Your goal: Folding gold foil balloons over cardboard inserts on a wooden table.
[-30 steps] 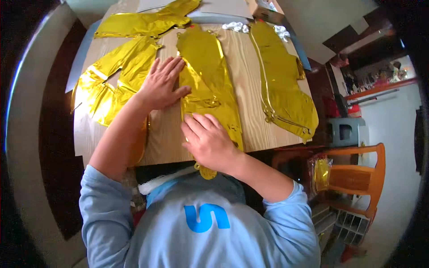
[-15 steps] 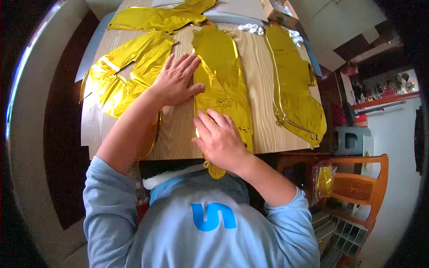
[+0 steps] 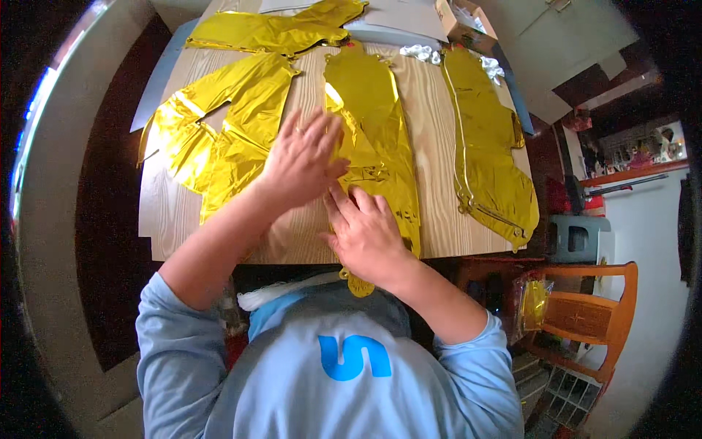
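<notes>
A flat, deflated gold foil balloon (image 3: 367,88) lies lengthwise in the middle of the wood-grain table, its near tail hanging past the front edge. On its near part rests my right hand (image 3: 367,233), fingers stretched out and pressing the foil. My left hand (image 3: 303,157) hovers over the balloon's left edge with fingers extended, slightly smeared; whether it touches the foil I cannot tell. Neither hand grips anything. To the left is another creased gold foil balloon (image 3: 252,99), partly covered by my left forearm.
A gold foil balloon (image 3: 486,139) lies along the table's right side, another (image 3: 256,31) across the far left. Crumpled white pieces (image 3: 418,53) sit near the far edge beside an open cardboard box (image 3: 468,29). A wooden chair (image 3: 585,314) holding a clear packet (image 3: 534,300) stands at right.
My left hand has come off its flat rest on the balloon's left edge and moved nearer my right hand. The right hand stays on the foil; the whole view has shifted slightly.
</notes>
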Available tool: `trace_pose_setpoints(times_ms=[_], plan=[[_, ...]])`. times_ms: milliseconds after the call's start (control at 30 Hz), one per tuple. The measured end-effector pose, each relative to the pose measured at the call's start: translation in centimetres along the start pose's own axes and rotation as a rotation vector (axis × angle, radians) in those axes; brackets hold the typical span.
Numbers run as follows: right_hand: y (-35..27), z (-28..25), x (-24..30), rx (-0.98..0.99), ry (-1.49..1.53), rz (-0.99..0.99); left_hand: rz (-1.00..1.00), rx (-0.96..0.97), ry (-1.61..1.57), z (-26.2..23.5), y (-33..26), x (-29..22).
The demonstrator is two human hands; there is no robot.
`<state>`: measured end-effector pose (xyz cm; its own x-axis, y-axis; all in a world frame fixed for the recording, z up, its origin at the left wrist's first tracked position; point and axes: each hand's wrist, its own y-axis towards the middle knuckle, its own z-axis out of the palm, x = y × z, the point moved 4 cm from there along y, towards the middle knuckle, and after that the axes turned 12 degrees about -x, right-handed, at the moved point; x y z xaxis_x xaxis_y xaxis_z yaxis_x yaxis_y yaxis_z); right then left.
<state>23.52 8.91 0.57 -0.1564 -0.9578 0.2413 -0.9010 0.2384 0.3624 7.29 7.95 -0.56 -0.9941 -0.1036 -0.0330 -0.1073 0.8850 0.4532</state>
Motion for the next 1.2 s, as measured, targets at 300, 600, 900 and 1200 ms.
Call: trace_pose_setpoints(times_ms=[300,600,900,1200], plan=[[-0.4,0.2,0.4,-0.020,-0.055,-0.004,0.028,-0.124,0.088,2.0,2.4,1.6],[-0.7,0.1,0.4,-0.011,-0.066,-0.003,-0.097,-0.063,0.023,4.6,6.0,4.9],[-0.5,-0.5,0.1,-0.013,0.020,0.045,-0.005,-0.090,-0.151,1.6,1.6,0.0],[-1.6,-1.3,-0.5,-0.055,0.059,-0.031,-0.071,-0.024,-0.138,2.7,0.4,-0.1]])
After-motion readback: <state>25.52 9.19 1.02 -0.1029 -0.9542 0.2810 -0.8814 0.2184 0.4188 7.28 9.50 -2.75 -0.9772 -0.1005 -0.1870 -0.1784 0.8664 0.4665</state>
